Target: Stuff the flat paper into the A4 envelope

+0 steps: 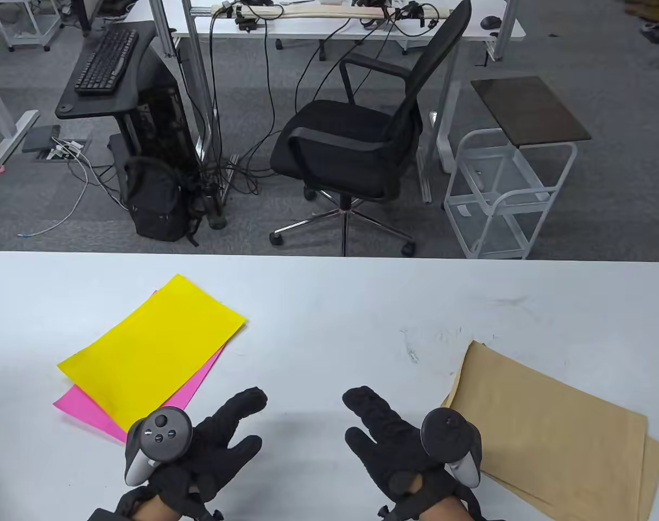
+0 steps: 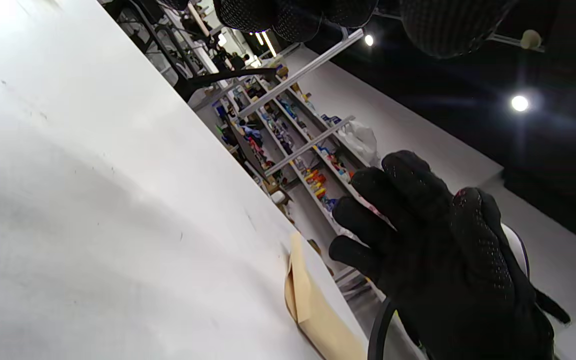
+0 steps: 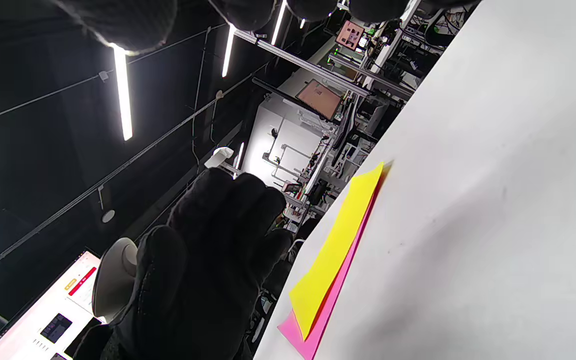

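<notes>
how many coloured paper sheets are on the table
2 visible: a yellow sheet on the table's left side, and a pink sheet under it, showing along its near and right edges. More could be hidden beneath.

White surface (image 1: 329,304), rounded far corners. Near left: yellow sheet (image 1: 150,347) lying askew on a pink sheet (image 1: 85,407), pink showing along the near and right margins. Near right corner: stack of tan envelopes (image 1: 552,434), askew, running off the near edge. Near edge, centre: left hand (image 1: 210,456) and right hand (image 1: 400,450), black gloves, fingers spread, holding nothing, well apart from each other. Beyond far edge: black office chair (image 1: 356,141), white cart (image 1: 503,190), black backpack (image 1: 156,206) on the floor
</notes>
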The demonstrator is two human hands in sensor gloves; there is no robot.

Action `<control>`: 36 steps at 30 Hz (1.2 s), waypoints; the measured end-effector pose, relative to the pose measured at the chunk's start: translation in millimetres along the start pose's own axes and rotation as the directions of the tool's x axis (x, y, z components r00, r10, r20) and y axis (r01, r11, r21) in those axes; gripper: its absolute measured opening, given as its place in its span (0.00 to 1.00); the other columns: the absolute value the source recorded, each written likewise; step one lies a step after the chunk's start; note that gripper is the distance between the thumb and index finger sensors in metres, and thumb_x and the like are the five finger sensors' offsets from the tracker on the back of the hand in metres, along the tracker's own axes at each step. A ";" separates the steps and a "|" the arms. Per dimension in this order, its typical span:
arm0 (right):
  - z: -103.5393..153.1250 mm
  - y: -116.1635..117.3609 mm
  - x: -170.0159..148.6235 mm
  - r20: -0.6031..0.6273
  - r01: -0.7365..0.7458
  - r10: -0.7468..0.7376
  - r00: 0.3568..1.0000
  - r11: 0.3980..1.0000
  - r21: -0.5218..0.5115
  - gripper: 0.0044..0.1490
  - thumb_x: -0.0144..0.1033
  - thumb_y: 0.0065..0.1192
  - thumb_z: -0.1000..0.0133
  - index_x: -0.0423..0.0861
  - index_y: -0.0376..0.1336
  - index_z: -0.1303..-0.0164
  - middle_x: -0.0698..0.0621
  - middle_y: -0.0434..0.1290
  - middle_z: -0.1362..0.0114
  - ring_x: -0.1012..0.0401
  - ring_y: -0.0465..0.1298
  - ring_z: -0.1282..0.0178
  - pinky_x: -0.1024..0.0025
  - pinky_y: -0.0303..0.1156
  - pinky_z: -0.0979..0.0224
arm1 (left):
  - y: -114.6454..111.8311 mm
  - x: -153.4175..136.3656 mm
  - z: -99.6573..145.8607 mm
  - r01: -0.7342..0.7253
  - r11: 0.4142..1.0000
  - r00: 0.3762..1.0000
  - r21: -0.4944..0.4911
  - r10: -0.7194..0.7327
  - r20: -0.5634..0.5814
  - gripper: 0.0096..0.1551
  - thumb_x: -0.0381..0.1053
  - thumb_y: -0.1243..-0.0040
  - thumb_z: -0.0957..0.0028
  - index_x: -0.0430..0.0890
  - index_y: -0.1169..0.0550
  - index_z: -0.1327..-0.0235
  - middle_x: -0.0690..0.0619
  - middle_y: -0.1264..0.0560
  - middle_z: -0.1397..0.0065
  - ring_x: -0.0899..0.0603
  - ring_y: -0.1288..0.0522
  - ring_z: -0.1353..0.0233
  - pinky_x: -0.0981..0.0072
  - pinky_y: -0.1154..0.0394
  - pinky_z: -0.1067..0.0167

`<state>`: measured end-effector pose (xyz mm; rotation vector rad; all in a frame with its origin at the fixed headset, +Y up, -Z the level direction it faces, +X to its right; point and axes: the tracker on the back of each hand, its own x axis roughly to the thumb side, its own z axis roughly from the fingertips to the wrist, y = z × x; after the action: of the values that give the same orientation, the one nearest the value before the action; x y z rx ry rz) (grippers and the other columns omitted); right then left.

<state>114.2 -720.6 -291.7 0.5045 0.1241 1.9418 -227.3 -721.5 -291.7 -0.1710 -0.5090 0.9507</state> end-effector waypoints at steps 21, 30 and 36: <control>22.0 -70.2 -34.2 -0.545 -0.524 0.341 0.766 0.822 -0.222 0.50 0.65 0.64 0.44 0.52 0.50 0.20 0.46 0.51 0.20 0.41 0.59 0.24 0.40 0.62 0.29 | 16.4 -2.2 2.8 -0.007 0.997 1.000 0.073 0.007 0.002 0.45 0.67 0.43 0.53 0.58 0.40 0.20 0.58 0.42 0.14 0.44 0.41 0.11 0.44 0.43 0.15; 21.0 -73.2 -79.2 -0.842 -0.692 0.435 0.320 0.714 0.106 0.55 0.72 0.67 0.49 0.47 0.53 0.24 0.46 0.59 0.27 0.45 0.69 0.33 0.48 0.70 0.36 | 18.6 -1.9 3.7 -0.016 0.997 1.000 0.078 0.016 -0.005 0.45 0.67 0.43 0.53 0.58 0.40 0.20 0.58 0.41 0.14 0.44 0.41 0.11 0.44 0.43 0.15; 14.6 -66.2 -87.8 -0.842 -0.628 0.408 0.352 0.770 0.110 0.30 0.61 0.70 0.47 0.54 0.70 0.41 0.52 0.72 0.38 0.52 0.77 0.47 0.50 0.74 0.42 | 19.0 -1.2 3.7 -0.015 0.997 1.000 0.074 0.016 -0.007 0.46 0.68 0.43 0.53 0.58 0.40 0.20 0.58 0.42 0.14 0.44 0.41 0.11 0.43 0.43 0.15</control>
<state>206.0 -773.6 -324.6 -0.7314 0.3759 2.6618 -243.6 -711.8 -295.6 -0.1119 -0.4648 0.9821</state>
